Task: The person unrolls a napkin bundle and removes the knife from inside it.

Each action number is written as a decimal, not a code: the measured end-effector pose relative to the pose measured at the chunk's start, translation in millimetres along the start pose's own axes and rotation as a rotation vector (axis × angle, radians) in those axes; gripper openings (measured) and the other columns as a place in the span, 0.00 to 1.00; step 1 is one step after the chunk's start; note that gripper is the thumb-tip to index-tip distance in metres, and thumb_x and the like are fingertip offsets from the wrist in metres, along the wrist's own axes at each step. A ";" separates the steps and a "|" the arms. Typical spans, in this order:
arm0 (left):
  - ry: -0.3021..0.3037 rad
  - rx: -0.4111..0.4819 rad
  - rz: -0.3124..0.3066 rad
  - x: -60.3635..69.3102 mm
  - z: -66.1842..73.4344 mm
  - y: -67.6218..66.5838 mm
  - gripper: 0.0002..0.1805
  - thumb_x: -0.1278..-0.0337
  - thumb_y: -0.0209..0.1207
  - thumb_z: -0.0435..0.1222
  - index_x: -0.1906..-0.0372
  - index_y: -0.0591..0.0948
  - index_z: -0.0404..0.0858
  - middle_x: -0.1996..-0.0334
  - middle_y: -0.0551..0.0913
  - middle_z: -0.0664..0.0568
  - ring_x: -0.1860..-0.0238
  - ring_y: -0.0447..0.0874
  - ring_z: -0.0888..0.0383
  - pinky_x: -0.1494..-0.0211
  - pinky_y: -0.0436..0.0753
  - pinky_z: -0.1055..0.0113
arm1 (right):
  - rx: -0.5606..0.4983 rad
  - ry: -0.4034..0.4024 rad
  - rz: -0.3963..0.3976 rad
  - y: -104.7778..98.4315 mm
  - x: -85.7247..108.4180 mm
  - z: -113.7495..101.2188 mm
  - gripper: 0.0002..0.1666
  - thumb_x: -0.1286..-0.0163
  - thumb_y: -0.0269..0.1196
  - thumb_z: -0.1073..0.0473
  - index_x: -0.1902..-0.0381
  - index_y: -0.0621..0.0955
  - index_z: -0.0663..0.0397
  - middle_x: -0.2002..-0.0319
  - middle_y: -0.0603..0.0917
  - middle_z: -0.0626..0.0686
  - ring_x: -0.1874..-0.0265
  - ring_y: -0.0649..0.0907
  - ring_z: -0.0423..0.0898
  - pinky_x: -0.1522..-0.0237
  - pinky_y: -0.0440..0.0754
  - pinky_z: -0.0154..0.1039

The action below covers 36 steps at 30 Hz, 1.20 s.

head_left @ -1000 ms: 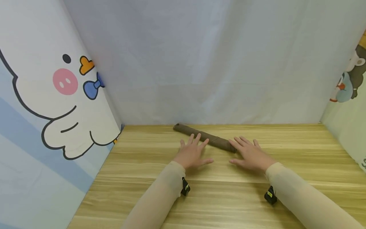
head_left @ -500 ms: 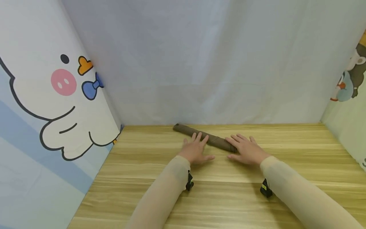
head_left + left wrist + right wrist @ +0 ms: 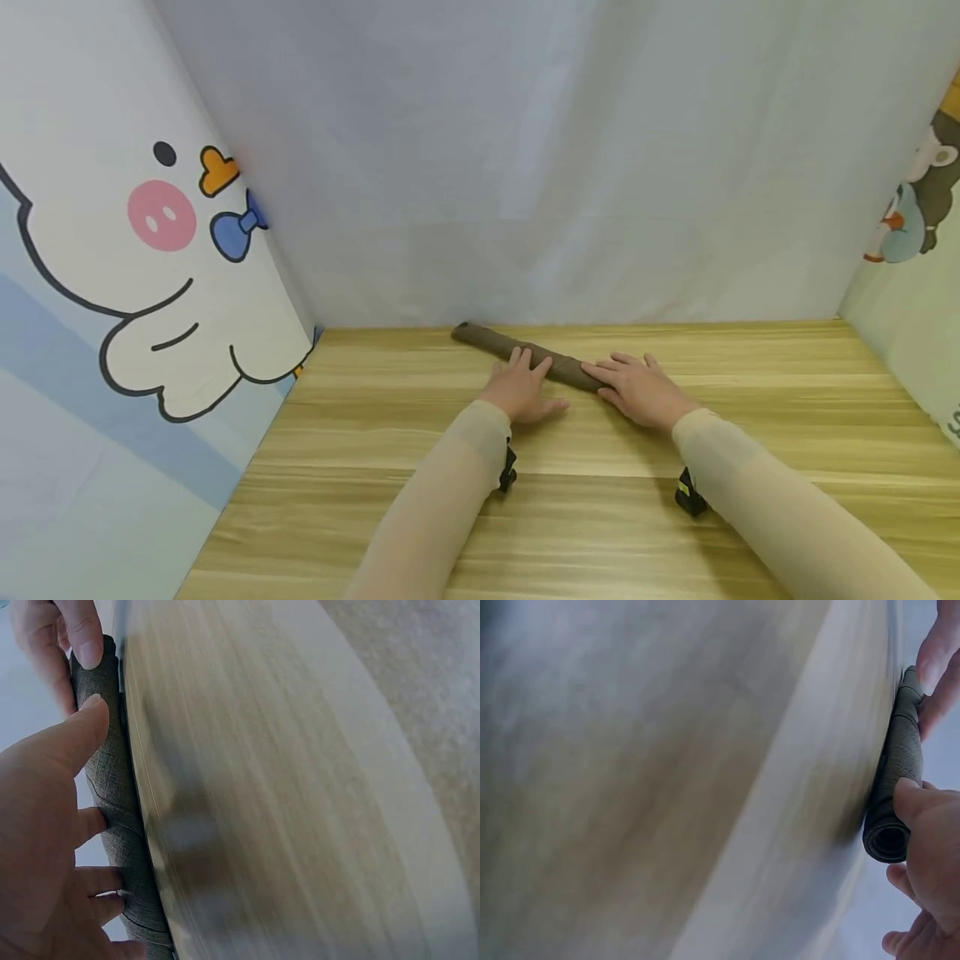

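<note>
A dark brown rolled cloth [image 3: 487,337] lies slantwise near the table's back edge, its left end farther back. My left hand [image 3: 517,394] rests spread fingertips on its middle, with the thumb held out in front. At the right end, my right hand [image 3: 641,393] pinches the roll between thumb and fingers. The right wrist view shows the roll's spiral end [image 3: 889,840] beside the right thumb. In the left wrist view, the fingers of my left hand [image 3: 45,825] lie along the dark roll [image 3: 124,825].
The wood-grain table [image 3: 585,533] extends toward me beneath both sleeves. Behind it hangs a pale grey curtain [image 3: 525,167]. Cartoon-printed cloth [image 3: 67,250] stands at the left, and another printed cloth [image 3: 900,333] at the right. A small black device sits at each wrist.
My left hand has shifted slightly right and farther onto the roll. My right hand has moved left, and its thumb has closed in against the roll's end. The roll has barely moved.
</note>
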<state>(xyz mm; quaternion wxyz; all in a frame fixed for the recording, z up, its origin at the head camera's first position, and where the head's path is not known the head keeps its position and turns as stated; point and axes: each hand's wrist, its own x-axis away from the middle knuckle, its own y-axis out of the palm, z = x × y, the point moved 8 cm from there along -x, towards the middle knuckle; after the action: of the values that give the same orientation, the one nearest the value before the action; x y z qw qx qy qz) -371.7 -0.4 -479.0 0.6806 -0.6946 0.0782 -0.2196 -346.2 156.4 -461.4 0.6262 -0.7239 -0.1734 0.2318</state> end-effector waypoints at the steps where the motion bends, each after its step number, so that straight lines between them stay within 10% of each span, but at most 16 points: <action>1: 0.002 0.010 -0.006 -0.2 0.7 0.3 0.48 0.43 0.41 0.71 0.23 0.50 0.52 0.24 0.46 0.42 0.24 0.40 0.46 0.30 0.54 0.42 | 0.002 0.002 0.002 0.0 0.0 -0.2 0.30 0.27 0.57 0.54 0.29 0.68 0.43 0.36 0.74 0.54 0.34 0.67 0.60 0.42 0.58 0.74; 36: 0.014 0.093 -0.078 10.8 9.9 -5.0 0.39 0.36 0.50 0.61 0.25 0.58 0.53 0.26 0.53 0.40 0.26 0.47 0.44 0.31 0.57 0.42 | 0.187 -0.041 -0.018 -7.6 19.4 -33.4 0.29 0.29 0.60 0.55 0.31 0.71 0.41 0.40 0.79 0.53 0.36 0.72 0.57 0.45 0.63 0.72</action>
<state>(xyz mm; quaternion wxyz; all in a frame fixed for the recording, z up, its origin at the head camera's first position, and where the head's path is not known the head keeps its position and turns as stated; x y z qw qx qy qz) -358.9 4.5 -471.7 0.7026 -0.6631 0.0455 -0.2542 -311.2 140.4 -452.6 0.6894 -0.6558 -0.1701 0.2562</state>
